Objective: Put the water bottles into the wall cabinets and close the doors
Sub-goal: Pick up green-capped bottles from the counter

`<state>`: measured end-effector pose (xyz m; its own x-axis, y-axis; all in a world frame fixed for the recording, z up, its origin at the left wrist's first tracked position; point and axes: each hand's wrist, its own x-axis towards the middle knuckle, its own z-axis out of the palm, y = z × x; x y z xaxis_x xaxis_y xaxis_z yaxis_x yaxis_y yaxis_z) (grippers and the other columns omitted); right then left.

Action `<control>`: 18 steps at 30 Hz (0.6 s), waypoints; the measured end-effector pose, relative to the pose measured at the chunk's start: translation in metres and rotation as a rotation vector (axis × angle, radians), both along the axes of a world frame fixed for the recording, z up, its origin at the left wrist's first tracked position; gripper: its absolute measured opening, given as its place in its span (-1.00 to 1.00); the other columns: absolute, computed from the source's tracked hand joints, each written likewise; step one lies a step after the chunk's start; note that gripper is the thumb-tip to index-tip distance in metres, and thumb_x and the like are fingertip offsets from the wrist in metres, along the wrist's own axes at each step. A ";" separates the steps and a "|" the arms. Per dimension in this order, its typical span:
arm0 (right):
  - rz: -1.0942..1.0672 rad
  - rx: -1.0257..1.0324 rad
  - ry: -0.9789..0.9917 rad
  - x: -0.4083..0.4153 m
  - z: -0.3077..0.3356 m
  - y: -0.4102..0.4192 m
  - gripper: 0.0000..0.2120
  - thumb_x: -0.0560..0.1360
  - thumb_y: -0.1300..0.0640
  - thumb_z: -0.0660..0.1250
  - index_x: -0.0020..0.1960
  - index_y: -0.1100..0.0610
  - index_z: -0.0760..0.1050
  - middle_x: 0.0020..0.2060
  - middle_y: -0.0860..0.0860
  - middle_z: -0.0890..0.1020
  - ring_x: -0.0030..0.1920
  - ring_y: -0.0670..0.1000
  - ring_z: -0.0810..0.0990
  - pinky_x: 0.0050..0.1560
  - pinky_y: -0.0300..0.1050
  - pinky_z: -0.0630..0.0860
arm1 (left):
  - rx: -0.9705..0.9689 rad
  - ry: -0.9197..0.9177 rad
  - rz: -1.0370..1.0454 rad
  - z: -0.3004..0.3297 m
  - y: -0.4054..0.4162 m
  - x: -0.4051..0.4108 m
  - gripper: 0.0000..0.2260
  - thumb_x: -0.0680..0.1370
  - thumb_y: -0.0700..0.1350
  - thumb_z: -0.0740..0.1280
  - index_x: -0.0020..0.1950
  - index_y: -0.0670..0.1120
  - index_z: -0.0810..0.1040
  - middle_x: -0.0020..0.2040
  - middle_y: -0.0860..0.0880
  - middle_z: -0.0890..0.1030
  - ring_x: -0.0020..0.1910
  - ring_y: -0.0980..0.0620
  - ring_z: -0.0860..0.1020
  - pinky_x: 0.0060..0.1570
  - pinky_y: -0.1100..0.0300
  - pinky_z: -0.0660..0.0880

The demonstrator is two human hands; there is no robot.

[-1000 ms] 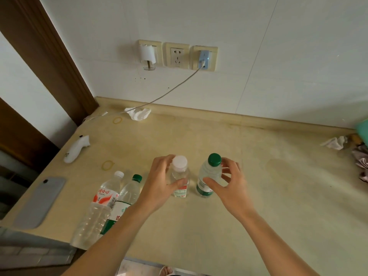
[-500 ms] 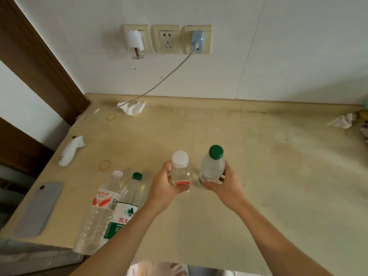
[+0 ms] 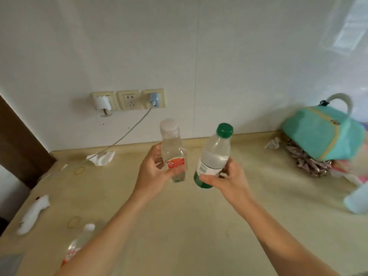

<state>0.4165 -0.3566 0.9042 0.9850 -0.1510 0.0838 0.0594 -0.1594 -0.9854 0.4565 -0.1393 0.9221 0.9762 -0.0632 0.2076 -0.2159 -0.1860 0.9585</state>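
My left hand (image 3: 152, 174) grips a small clear bottle with a white cap and red label (image 3: 172, 148), held up off the counter. A green-capped bottle with a green and white label (image 3: 214, 156) tilts slightly right in my right hand (image 3: 229, 181), which holds it near its base. Both bottles hang above the beige counter (image 3: 179, 216). Another bottle with a white cap and red label (image 3: 79, 242) lies at the lower left, partly hidden behind my left forearm. No cabinet is in view.
Wall sockets (image 3: 129, 99) with a plugged charger and cable sit on the back wall. A crumpled tissue (image 3: 101, 158), rubber bands (image 3: 79, 169), a white handle-shaped object (image 3: 32, 215) and a grey phone corner (image 3: 10, 263) lie at the left. A teal bag (image 3: 322, 134) stands at the right.
Both hands closed round the two bottles and lifted them off the counter. The view tilted upward, bringing the teal bag into sight at the right.
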 end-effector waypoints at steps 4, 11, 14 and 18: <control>-0.020 0.030 -0.210 0.001 0.087 -0.029 -0.51 0.22 0.01 0.64 0.10 -0.12 0.57 -0.02 -0.15 0.73 -0.03 -0.18 0.69 -0.13 -0.38 0.56 | -0.090 -0.169 -0.019 0.082 -0.035 0.005 -0.45 0.28 0.02 0.66 0.21 0.15 0.55 0.07 0.14 0.68 0.01 0.21 0.64 -0.05 0.38 0.54; -0.019 0.041 -0.542 -0.007 0.230 -0.063 -0.53 0.24 -0.01 0.61 0.12 -0.14 0.59 0.04 -0.04 0.72 0.08 -0.02 0.70 -0.02 -0.16 0.63 | -0.143 -0.496 -0.008 0.223 -0.073 -0.001 -0.56 0.37 0.05 0.57 0.21 0.22 0.57 0.02 0.22 0.68 0.01 0.29 0.61 -0.14 0.43 0.51; -0.009 0.051 -0.664 -0.012 0.282 -0.073 -0.52 0.26 0.03 0.62 0.15 -0.09 0.60 0.05 -0.05 0.73 0.09 -0.03 0.69 -0.03 -0.23 0.61 | -0.149 -0.617 0.023 0.279 -0.083 -0.007 -0.70 0.43 0.05 0.53 0.12 0.26 0.58 -0.01 0.24 0.69 -0.03 0.31 0.61 -0.10 0.32 0.45; 0.001 0.084 -0.789 -0.014 0.342 -0.084 -0.49 0.21 -0.04 0.63 0.14 -0.07 0.62 0.04 -0.05 0.74 0.10 -0.01 0.69 0.02 -0.14 0.63 | -0.202 -0.724 0.023 0.340 -0.091 -0.013 -0.69 0.39 0.18 0.51 0.09 0.17 0.62 0.00 0.12 0.71 -0.01 0.13 0.64 0.01 0.15 0.53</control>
<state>0.4021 -0.4402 1.2467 0.6395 -0.1872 0.7456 0.7455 -0.0857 -0.6610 0.4432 -0.2298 1.2624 0.5918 0.0629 0.8037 -0.8035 -0.0341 0.5943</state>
